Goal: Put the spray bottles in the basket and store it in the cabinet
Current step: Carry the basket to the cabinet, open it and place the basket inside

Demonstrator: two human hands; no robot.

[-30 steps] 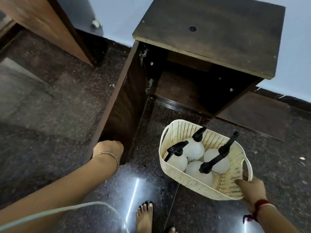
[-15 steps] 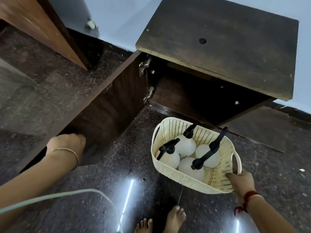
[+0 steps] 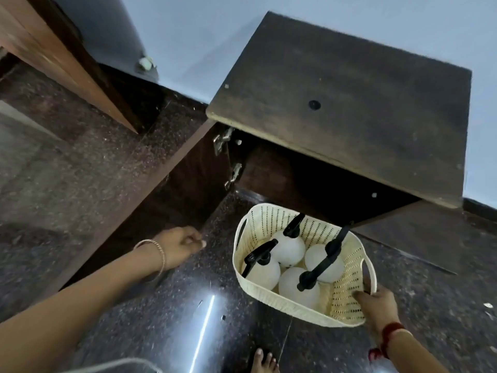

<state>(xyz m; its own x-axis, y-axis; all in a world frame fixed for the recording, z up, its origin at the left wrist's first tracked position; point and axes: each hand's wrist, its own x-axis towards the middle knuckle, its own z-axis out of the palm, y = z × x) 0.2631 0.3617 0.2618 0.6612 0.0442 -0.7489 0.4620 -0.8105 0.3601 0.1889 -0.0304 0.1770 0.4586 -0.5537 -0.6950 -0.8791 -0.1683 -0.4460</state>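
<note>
Floor: dark polished stone (image 3: pixel 161 305), open cabinet (image 3: pixel 336 109) against wall.
Basket (image 3: pixel 347 297): holds 4 spray bottles (image 3: pixel 291 249), at cabinet mouth.
Right hand (image 3: pixel 377 305): grasping basket's near rim.
Left hand (image 3: pixel 180 244): curled by door (image 3: pixel 172 195) edge; contact unclear.
Risk: one-handed hold may tip basket.

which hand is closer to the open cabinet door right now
Left. The left hand is at the outer edge of the cabinet door, though contact is unclear. The right hand grips the basket at its near rim, well away.

Cabinet (image 3: pixel 349 109) mouth open, dark interior unobstructed; door (image 3: pixel 172 192) swung wide left; basket (image 3: pixel 347 300) just before opening.
</note>
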